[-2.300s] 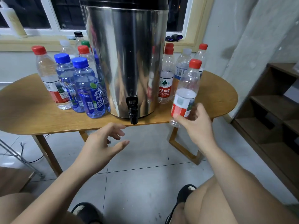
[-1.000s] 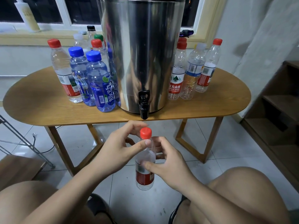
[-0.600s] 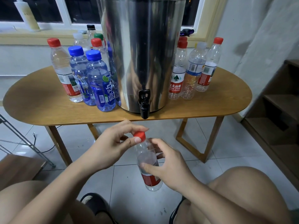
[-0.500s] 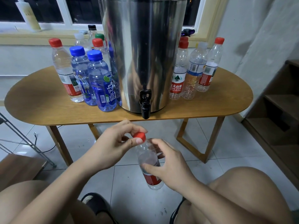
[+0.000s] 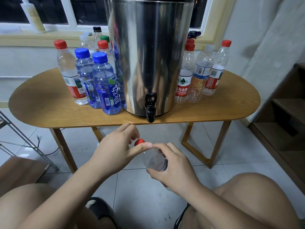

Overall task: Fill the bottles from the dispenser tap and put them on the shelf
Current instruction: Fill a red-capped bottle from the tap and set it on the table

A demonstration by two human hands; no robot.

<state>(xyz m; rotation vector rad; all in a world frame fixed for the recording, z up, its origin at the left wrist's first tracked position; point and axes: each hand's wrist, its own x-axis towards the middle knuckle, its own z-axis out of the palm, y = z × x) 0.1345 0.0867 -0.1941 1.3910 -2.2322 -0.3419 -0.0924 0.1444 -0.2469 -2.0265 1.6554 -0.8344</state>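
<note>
My right hand [image 5: 175, 169] grips the body of a clear empty bottle [image 5: 155, 160], held tilted in front of my knees below the table edge. My left hand [image 5: 115, 151] pinches its red cap [image 5: 139, 142] between thumb and fingers. The steel dispenser [image 5: 148, 55] stands on the wooden table [image 5: 214, 109], its black tap [image 5: 150, 107] overhanging the front edge just above the bottle. The wooden shelf [image 5: 287, 109] is at the right.
Several blue-capped and red-capped bottles [image 5: 105, 83] stand left of the dispenser; three more bottles [image 5: 199, 73] stand to its right. A pale bottle [image 5: 32, 15] sits on the windowsill. A metal rack [image 5: 19, 139] stands at the left over tiled floor.
I lifted the bottle off the table's right side and brought it down in front of me. My left hand closed on its cap, and the bottle has tilted further.
</note>
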